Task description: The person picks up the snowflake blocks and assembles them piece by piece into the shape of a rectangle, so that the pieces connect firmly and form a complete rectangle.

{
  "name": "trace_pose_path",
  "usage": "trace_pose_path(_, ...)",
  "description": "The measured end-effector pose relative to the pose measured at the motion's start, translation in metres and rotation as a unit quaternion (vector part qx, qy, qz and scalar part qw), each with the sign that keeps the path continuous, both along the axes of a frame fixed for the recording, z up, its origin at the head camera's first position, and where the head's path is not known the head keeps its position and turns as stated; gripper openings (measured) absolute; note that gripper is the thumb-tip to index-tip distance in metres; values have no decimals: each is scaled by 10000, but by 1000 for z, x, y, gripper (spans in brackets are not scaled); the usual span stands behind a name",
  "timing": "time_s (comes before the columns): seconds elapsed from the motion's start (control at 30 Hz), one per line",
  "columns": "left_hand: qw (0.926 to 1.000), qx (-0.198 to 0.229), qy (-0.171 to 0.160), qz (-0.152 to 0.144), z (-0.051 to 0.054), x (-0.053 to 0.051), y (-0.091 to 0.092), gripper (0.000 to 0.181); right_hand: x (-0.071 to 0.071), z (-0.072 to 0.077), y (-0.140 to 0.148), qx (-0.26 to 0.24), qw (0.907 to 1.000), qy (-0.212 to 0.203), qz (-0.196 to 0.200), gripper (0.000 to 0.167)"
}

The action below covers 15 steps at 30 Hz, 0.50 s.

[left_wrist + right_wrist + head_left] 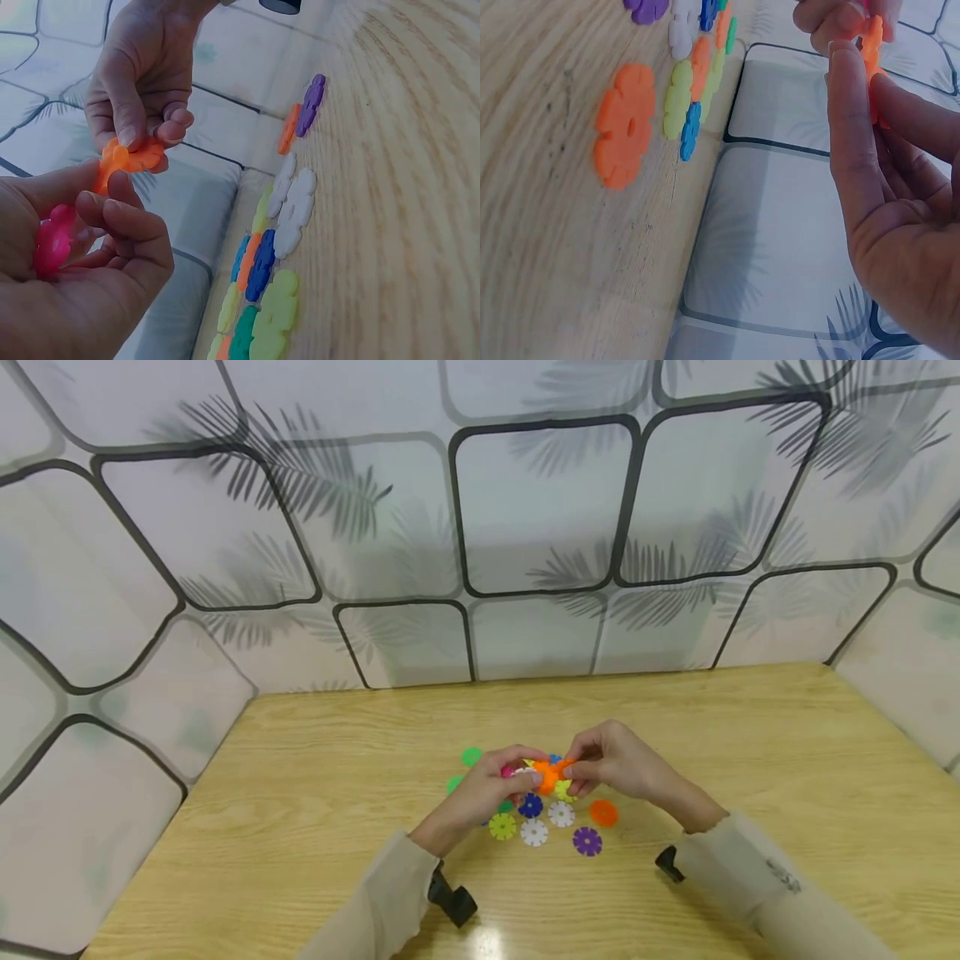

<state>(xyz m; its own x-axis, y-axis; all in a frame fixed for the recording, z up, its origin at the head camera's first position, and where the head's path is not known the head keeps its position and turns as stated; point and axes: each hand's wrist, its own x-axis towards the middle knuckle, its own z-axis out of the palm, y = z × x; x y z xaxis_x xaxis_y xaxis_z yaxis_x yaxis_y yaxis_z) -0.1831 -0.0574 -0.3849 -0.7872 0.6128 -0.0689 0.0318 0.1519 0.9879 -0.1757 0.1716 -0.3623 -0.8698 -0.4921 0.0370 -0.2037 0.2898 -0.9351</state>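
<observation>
My left hand and right hand meet above the table, both pinching bright orange notched plastic discs. In the left wrist view the orange piece spans the gap between thumbs and fingertips; it looks like two discs set at an angle, though fingers cover where they meet. A pink notched disc is tucked against the left hand's curled fingers. From the right wrist view, the orange piece appears edge-on between the right thumb and index finger.
Below the hands lie several flat flower-shaped discs, among them a purple disc, an orange disc, a white disc and a yellow-green disc. A green disc lies farther back. Patterned cloth rises behind the wooden table.
</observation>
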Motion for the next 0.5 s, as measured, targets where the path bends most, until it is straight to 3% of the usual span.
trace_pose_path(0.17,9999,44,-122,-20,-1,0,0,33,2,-1,-2,-68,10000,2,56,8)
trace_pose_path(0.5,9999,148,-37,-12,-2,0,1,31,2,-2,-5,-198,9998,63,68,8)
